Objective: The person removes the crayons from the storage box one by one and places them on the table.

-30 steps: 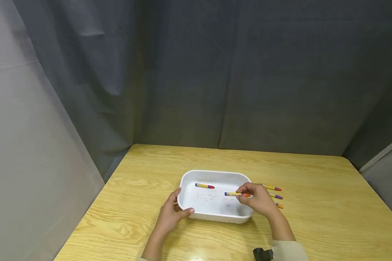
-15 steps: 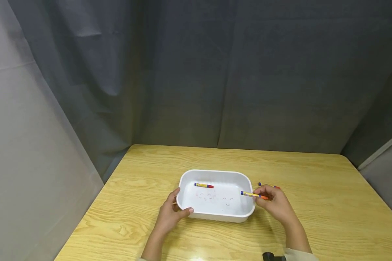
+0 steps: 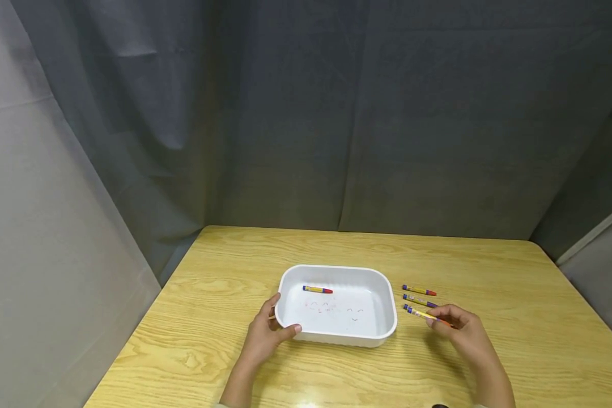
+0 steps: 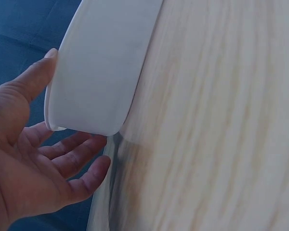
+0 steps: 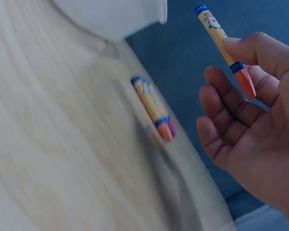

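A white tray point(image 3: 336, 268) stands mid-table with a red-tipped crayon point(image 3: 318, 289) lying in its far left part and faint scribbles on its floor. My left hand point(image 3: 280, 323) grips the tray's near left corner point(image 4: 101, 72), thumb point(image 4: 38, 77) against the wall and fingers point(image 4: 82, 154) curled beneath it. To the right of the tray, my right hand point(image 3: 437, 317) pinches an orange-tipped crayon point(image 3: 417, 311) just above the table; the right wrist view shows this crayon point(image 5: 220, 45) under the thumb. Two more crayons point(image 3: 419, 291) lie just beyond it.
The wooden table point(image 3: 515, 294) is enclosed by dark curtains at the back and light panels at the sides. In the right wrist view the loose crayons point(image 5: 151, 108) lie next to the tray's corner point(image 5: 130, 17).
My right hand carried the orange-tipped crayon from over the tray's inside out past its right rim, down beside the loose crayons. The left hand and the tray stayed put.
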`<state>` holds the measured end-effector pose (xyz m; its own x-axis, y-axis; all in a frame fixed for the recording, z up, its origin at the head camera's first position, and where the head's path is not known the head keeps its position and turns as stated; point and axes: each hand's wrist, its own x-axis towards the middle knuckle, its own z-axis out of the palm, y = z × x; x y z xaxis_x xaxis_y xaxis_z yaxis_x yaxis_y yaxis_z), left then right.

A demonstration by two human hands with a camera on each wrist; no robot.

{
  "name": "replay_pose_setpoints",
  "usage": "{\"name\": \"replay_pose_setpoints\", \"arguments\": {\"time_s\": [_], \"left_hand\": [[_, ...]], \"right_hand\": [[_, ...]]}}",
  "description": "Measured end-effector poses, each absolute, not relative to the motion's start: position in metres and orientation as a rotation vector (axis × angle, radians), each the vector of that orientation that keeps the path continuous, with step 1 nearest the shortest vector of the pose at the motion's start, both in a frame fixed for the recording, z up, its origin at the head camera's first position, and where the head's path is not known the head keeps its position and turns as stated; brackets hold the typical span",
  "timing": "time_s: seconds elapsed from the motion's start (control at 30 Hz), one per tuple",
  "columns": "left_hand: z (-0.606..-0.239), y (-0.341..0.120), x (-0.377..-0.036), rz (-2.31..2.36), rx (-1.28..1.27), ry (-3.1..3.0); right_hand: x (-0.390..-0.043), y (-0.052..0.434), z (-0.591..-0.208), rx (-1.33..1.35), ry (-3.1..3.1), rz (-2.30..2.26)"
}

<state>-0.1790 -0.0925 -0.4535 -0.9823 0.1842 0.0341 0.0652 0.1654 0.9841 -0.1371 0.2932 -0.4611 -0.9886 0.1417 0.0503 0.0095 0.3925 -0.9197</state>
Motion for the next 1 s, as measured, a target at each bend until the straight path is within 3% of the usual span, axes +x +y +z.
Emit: {"name": "replay_pose_setpoints", "arguments": {"time_s": [0.3, 0.77, 1.0], "left_hand": [[-0.481, -0.097, -0.192, 1.964, 0.261, 2.34], [-0.455, -0.093, -0.18, 1.977, 0.263, 2.302], [-0.475, -0.094, -0.19, 1.98, 0.255, 2.31]], "right_hand": [[-0.135, 0.306, -0.481, -0.189, -2.539, 1.811], [-0.148, 0.31, -0.488, -0.178, -2.621, 1.694], [-0.154, 0.309, -0.493, -0.214, -2.653, 1.59]]}}
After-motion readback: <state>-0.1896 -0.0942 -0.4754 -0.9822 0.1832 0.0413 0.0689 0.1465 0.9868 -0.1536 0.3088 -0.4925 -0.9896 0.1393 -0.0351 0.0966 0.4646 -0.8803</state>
